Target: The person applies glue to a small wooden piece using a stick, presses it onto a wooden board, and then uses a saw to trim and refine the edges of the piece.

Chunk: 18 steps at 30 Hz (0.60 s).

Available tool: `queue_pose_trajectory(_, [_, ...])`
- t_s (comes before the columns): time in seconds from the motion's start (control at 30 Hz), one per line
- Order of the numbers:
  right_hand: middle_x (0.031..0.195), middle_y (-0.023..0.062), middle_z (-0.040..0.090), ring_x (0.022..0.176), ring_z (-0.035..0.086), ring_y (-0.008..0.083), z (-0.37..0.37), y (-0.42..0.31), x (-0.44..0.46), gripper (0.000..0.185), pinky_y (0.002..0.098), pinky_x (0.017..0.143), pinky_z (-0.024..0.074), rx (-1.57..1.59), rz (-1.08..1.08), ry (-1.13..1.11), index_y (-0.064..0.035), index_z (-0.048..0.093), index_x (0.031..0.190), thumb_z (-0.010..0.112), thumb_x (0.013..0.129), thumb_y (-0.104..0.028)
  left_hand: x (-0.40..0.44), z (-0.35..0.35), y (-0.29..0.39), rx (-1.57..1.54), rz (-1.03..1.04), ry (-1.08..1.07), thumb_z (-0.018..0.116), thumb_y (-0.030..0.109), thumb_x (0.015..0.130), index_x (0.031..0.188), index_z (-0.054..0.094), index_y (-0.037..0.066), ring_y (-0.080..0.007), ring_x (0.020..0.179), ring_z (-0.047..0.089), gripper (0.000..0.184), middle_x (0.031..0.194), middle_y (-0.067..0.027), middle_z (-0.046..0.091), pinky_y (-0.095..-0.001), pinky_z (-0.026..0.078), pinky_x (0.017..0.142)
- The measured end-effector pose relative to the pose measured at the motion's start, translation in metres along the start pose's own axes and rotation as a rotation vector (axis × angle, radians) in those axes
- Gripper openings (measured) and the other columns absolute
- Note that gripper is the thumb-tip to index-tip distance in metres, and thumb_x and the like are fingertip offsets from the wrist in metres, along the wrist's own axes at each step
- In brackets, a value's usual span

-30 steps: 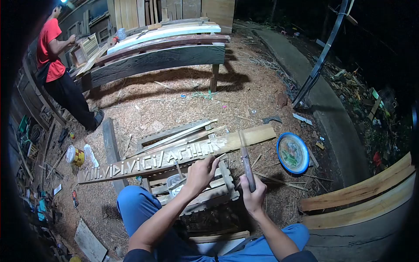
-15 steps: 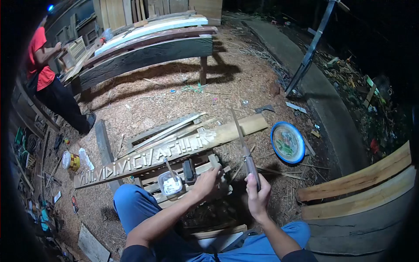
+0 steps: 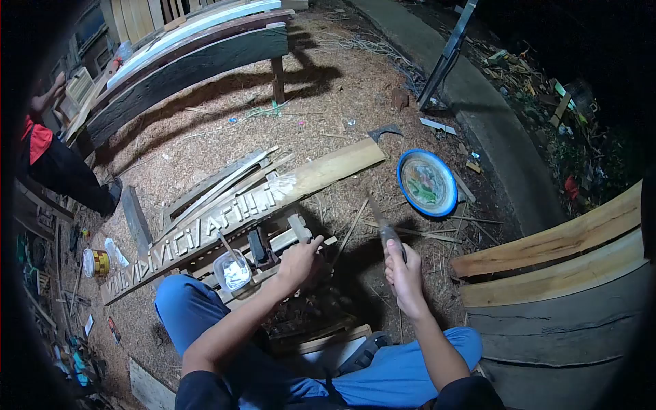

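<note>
My right hand (image 3: pixel 404 277) is wrapped round the handle of a long knife (image 3: pixel 384 229), whose blade points up and away and is blurred. My left hand (image 3: pixel 298 264) is curled low in front of me, beside a short wood piece (image 3: pixel 298 227); what its fingers pinch, if anything, is hidden. Left of it are a dark block (image 3: pixel 257 244) and a clear tub (image 3: pixel 234 273) of white paste with a stick standing in it. Beyond lies a long plank (image 3: pixel 335 168) with raised wooden letters along it and a pale smear past the last letter.
A blue-rimmed round tray (image 3: pixel 427 183) lies on the shavings at right, near curved boards (image 3: pixel 547 246). A yellow patterned can (image 3: pixel 96 262) stands at left. At the far left, a person (image 3: pixel 58 150) stands by a timber bench (image 3: pixel 198 75).
My view has shifted right and down, so the scene slides left and up. The knife has tilted and its blade looks shorter. My left hand stays by the wood piece.
</note>
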State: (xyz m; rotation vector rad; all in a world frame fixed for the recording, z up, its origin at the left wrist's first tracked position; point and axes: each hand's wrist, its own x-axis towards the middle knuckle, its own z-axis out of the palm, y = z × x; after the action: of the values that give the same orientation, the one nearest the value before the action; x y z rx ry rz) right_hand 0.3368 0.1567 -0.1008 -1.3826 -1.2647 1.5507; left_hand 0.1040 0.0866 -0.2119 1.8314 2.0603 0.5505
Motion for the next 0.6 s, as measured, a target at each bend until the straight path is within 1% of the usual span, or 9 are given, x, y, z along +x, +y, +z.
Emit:
queue_pose_trajectory(0.03, [0.064,-0.0079,0.041,0.051,0.036,0.0012,0.0,0.001,-0.001,0.031,0.0216,0.045,0.0281,0.04,0.067,-0.076,-0.0069,0.056,0.087,0.058,0.102,-0.033,0.001,-0.011,0.008,0.024,-0.023,-0.001,0.062,0.013,0.085,0.121,0.056,0.015,-0.0406,0.075,0.069,0.037,0.101,-0.0213,0.063,-0.0525,0.056,0.061])
queue_pose_trajectory(0.07, [0.062,-0.0089,0.039,0.048,0.033,-0.0007,0.002,0.003,-0.002,0.03,0.0188,0.043,0.0254,0.079,0.134,-0.154,-0.0058,0.056,0.091,0.058,0.102,-0.033,0.003,-0.023,0.015,0.007,-0.097,-0.129,0.061,0.014,0.087,0.118,0.064,0.015,-0.0438,0.086,0.066,0.032,0.101,-0.0199,0.062,-0.0517,0.055,0.073])
queue_pose_trajectory(0.1, [0.062,-0.0087,0.039,0.048,0.033,-0.0005,0.006,0.003,-0.006,0.031,0.019,0.042,0.0255,0.073,0.147,-0.176,-0.0051,0.056,0.091,0.058,0.102,-0.033,0.001,-0.02,0.013,0.006,-0.106,-0.132,0.061,0.014,0.087,0.118,0.064,0.015,-0.0438,0.086,0.066,0.032,0.101,-0.0199,0.062,-0.0517,0.055,0.073])
queue_pose_trajectory(0.17, [0.062,-0.0087,0.038,0.048,0.033,-0.0005,0.012,0.001,-0.014,0.031,0.019,0.043,0.0254,0.047,0.143,-0.23,-0.0048,0.056,0.09,0.057,0.103,-0.033,-0.003,-0.013,0.007,0.048,-0.015,0.005,0.062,0.015,0.085,0.112,0.065,0.021,-0.0391,0.075,0.069,0.028,0.1,-0.0179,0.063,-0.0507,0.056,0.062])
queue_pose_trajectory(0.23, [0.062,-0.0084,0.04,0.049,0.034,-0.0003,0.016,0.005,-0.017,0.031,0.0194,0.043,0.026,0.024,0.109,-0.262,-0.0049,0.057,0.089,0.058,0.103,-0.033,-0.008,-0.013,0.004,0.029,-0.02,0.007,0.063,0.016,0.086,0.111,0.065,0.019,-0.0396,0.079,0.069,0.026,0.099,-0.0189,0.062,-0.0503,0.056,0.065])
queue_pose_trajectory(0.3, [0.062,-0.0079,0.041,0.05,0.035,-0.0001,0.019,0.015,-0.017,0.032,0.0198,0.044,0.0266,-0.087,0.006,-0.294,-0.0051,0.059,0.088,0.058,0.103,-0.033,-0.014,-0.01,-0.003,-0.019,0.073,0.097,0.062,0.016,0.086,0.112,0.065,0.015,-0.0397,0.082,0.068,0.026,0.098,-0.0208,0.062,-0.0497,0.055,0.069])
queue_pose_trajectory(0.33, [0.062,-0.0076,0.043,0.051,0.036,0.0,0.021,0.018,-0.018,0.032,0.0201,0.044,0.0277,-0.097,-0.002,-0.306,-0.0054,0.059,0.088,0.058,0.103,-0.034,-0.015,-0.011,-0.004,-0.02,0.069,0.093,0.062,0.016,0.086,0.112,0.065,0.015,-0.0397,0.082,0.068,0.026,0.098,-0.0208,0.062,-0.0497,0.055,0.069])
queue_pose_trajectory(0.4, [0.062,-0.0076,0.043,0.051,0.037,0.0,0.026,0.023,-0.022,0.032,0.02,0.044,0.0276,-0.097,0.015,-0.305,-0.0054,0.059,0.088,0.058,0.103,-0.034,-0.014,-0.016,-0.005,-0.123,-0.013,-0.076,0.063,0.015,0.086,0.118,0.064,0.013,-0.0421,0.091,0.065,0.032,0.093,-0.0227,0.063,-0.0487,0.053,0.08])
queue_pose_trajectory(0.6, [0.06,-0.0075,0.039,0.047,0.034,0.0004,0.03,0.011,-0.035,0.033,0.0207,0.041,0.0266,-0.069,0.07,-0.278,-0.0068,0.055,0.086,0.055,0.104,-0.035,-0.008,-0.024,-0.01,-0.018,0.004,-0.118,0.062,0.015,0.086,0.115,0.065,0.013,-0.0404,0.087,0.067,0.03,0.085,-0.022,0.068,-0.0505,0.054,0.075])
